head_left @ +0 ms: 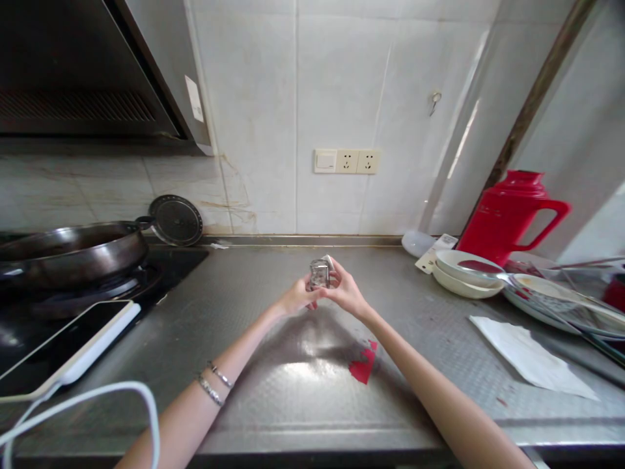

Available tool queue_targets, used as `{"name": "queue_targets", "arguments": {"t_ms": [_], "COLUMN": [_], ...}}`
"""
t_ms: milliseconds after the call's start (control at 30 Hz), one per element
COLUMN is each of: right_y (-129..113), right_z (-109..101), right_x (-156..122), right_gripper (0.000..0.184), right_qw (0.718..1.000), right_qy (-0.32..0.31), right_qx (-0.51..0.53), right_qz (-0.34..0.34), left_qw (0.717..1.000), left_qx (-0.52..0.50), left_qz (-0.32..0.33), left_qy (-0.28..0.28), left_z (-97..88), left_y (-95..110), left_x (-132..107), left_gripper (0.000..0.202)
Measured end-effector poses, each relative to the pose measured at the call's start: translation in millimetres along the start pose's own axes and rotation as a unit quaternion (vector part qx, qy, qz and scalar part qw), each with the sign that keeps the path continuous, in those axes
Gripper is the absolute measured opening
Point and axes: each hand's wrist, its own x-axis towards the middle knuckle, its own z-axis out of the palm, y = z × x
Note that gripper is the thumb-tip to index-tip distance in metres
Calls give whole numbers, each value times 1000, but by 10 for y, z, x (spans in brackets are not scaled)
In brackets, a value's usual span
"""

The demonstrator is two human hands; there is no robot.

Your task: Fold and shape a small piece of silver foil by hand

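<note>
Above the middle of the steel counter (263, 365), both hands meet around a small clear glass container (319, 273). My left hand (297, 296) grips it from the left and below, fingers closed. From the right, my right hand (346, 290) curls its fingers round the other side. A bit of something white, perhaps tissue, shows (329, 262) behind the glass by the right fingertips. The glass looks see-through with a thick rim; its contents, if any, cannot be made out. Red scraps (362, 368) lie on the steel below the right forearm.
To the left, a pan (73, 251) sits on the stove beside a phone (73, 352) with a white cable (112, 385). A round black disc (176, 220) leans on the wall. At right are a red thermos (508, 215), stacked bowls (463, 286), plates (547, 312) and a white napkin (527, 355).
</note>
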Motion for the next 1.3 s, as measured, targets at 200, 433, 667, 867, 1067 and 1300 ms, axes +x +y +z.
{"name": "queue_targets", "arguments": {"t_ms": [200, 433, 667, 867, 1067, 1300], "right_y": [-167, -256, -231, -68, -106, -126], "right_z": [-3, 109, 25, -31, -19, -23], "right_x": [28, -28, 13, 61, -31, -75], "right_gripper": [53, 55, 46, 44, 36, 31], "right_qw": [996, 994, 997, 997, 977, 945], "right_qy": [-7, -38, -25, 60, 76, -1], "right_qx": [66, 60, 33, -42, -193, -269], "right_qz": [60, 79, 63, 31, -57, -185], "left_qw": [986, 965, 938, 946, 940, 944], "left_qx": [102, 158, 246, 242, 253, 225], "left_qz": [91, 168, 169, 148, 162, 170], "left_qy": [91, 126, 178, 158, 159, 174], "left_z": [-83, -63, -13, 41, 80, 159], "left_y": [-28, -256, -140, -154, -235, -275], "left_x": [11, 78, 13, -10, 11, 21], "left_gripper": [116, 111, 97, 99, 96, 92]}}
